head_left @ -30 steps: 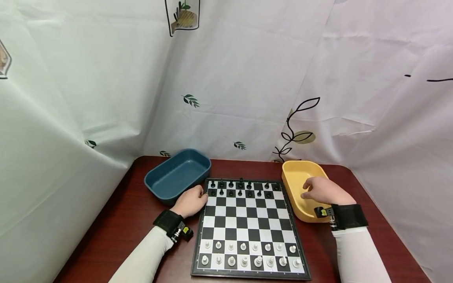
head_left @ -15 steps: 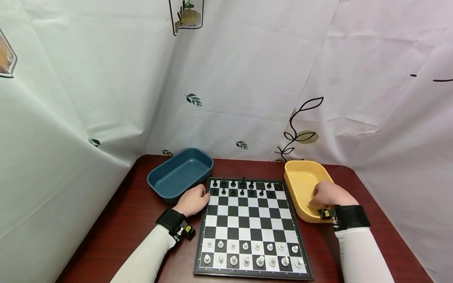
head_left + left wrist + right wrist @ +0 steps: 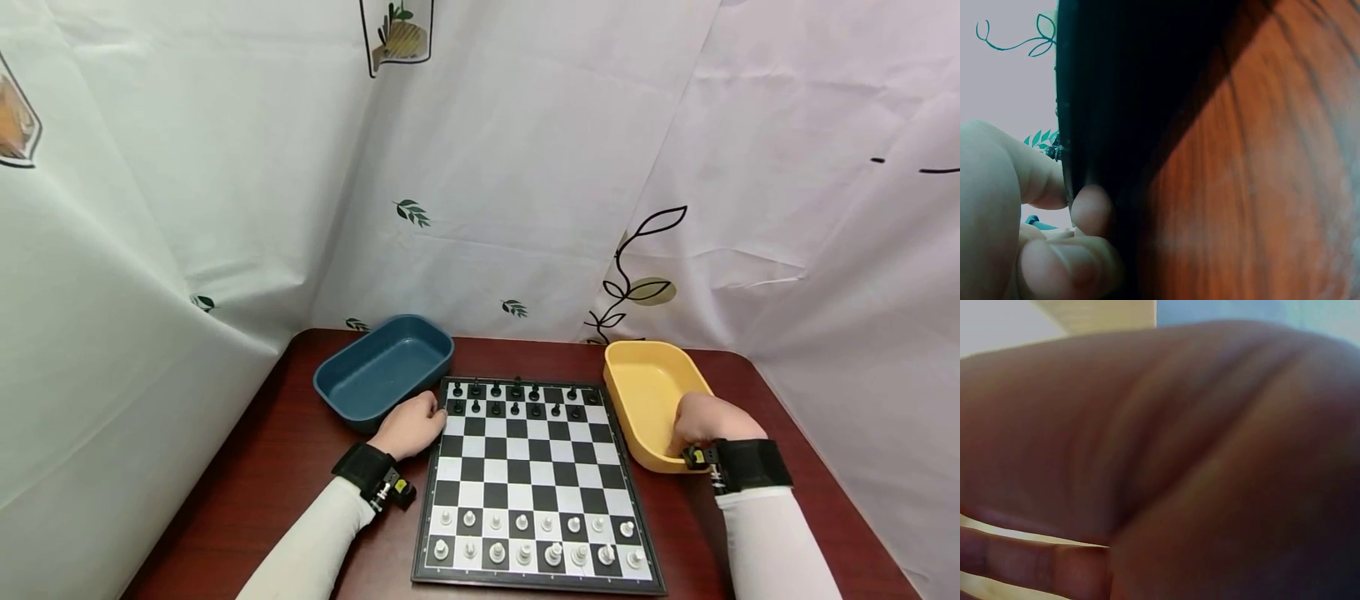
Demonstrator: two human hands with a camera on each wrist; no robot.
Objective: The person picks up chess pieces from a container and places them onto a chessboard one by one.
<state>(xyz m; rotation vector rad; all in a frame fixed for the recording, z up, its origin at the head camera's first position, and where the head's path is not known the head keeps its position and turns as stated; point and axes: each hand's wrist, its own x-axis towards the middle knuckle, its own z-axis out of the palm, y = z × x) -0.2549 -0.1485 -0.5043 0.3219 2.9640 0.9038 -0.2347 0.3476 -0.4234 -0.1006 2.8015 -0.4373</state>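
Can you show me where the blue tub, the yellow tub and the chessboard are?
blue tub (image 3: 352, 385): head view, on its inside floor.
yellow tub (image 3: 643, 379): head view, on its inside floor.
chessboard (image 3: 531, 467): head view, on a bare middle square.

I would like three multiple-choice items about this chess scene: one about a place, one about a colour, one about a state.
1. Where is the right hand?
A. in the yellow tub
B. on the white pieces
C. in the blue tub

2. What colour is the tub beside the left hand?
A. red
B. dark blue
C. green

3. In what state is the middle of the chessboard?
A. full of pieces
B. covered by a cloth
C. bare of pieces

Answers:
1 A, the hand lies inside the yellow tub at its near end.
2 B, the blue tub stands left of the board.
3 C, the black pieces and the white pieces fill only the end rows.
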